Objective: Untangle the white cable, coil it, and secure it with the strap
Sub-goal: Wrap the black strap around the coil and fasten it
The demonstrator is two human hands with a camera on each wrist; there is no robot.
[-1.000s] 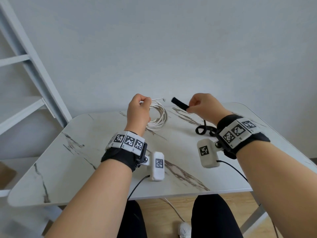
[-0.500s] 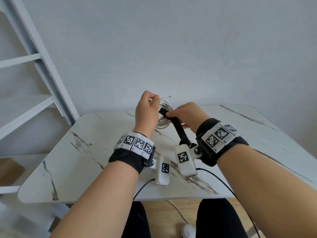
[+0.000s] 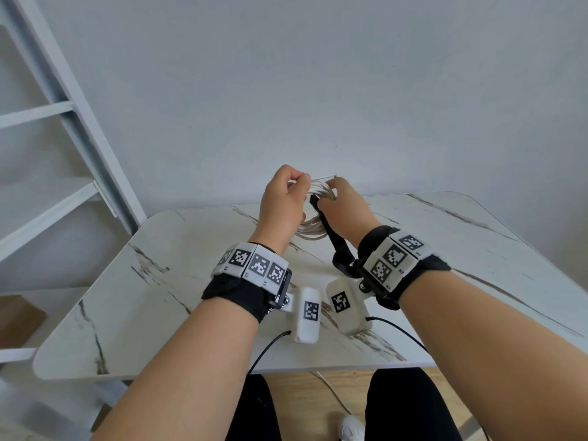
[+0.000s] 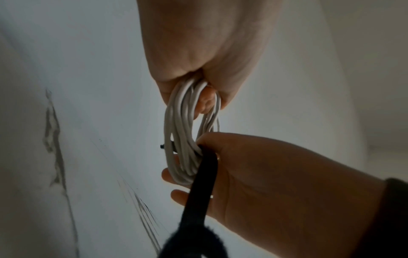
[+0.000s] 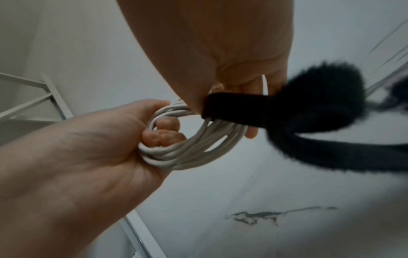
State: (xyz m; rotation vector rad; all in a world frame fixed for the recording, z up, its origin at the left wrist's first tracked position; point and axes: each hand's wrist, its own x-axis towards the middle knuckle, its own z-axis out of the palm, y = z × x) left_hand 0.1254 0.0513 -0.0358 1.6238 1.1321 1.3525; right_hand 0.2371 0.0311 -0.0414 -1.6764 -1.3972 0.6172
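The white cable (image 3: 313,232) (image 4: 183,139) (image 5: 194,148) is wound into a small coil held in the air above the marble table (image 3: 159,281). My left hand (image 3: 281,202) (image 4: 205,69) (image 5: 114,139) grips one side of the coil in its fist, fingers through the loop. My right hand (image 3: 342,206) (image 4: 264,174) (image 5: 220,61) pinches the end of the black strap (image 3: 334,240) (image 4: 202,183) (image 5: 238,107) against the coil's other side. The strap's free length hangs down toward my right wrist.
A white ladder-like shelf frame (image 3: 63,122) stands at the left beside the table. A plain wall lies behind. Below the table's near edge are my legs, a wooden floor and a white cord (image 3: 331,393).
My right hand has carried the strap from the right side of the table to the coil and now presses its end against the cable. My left hand has lifted the coil slightly.
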